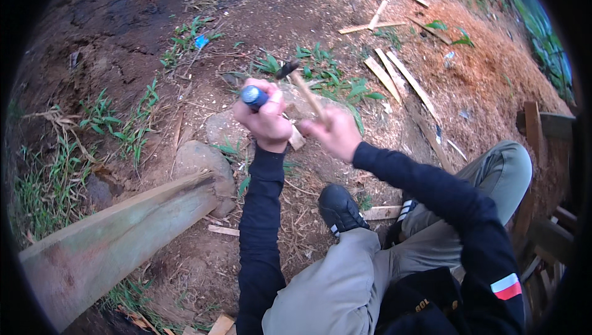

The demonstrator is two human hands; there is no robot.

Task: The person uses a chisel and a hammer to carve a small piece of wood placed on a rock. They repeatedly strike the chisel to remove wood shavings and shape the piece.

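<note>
My left hand (pixel 266 118) is closed in a fist around an upright blue tool handle (pixel 253 97) with a pale round end facing up. It looks like a chisel, but its lower part is hidden by the hand. To the right, my right hand (pixel 338 134) grips a hammer (pixel 308 96) by its light wooden shaft. The dark hammer head (pixel 287 69) is raised just beyond the blue handle, apart from it. Below and between my hands a small pale piece of wood (pixel 297 140) shows, partly covered by the left hand.
A thick weathered plank (pixel 123 230) reaches in from the lower left toward a grey stone (pixel 203 161). Wood strips (pixel 413 85) and sawdust (pixel 493 57) lie at the far right. Wooden beams (pixel 549 125) stand at the right edge. My black shoe (pixel 338 208) is close below my hands.
</note>
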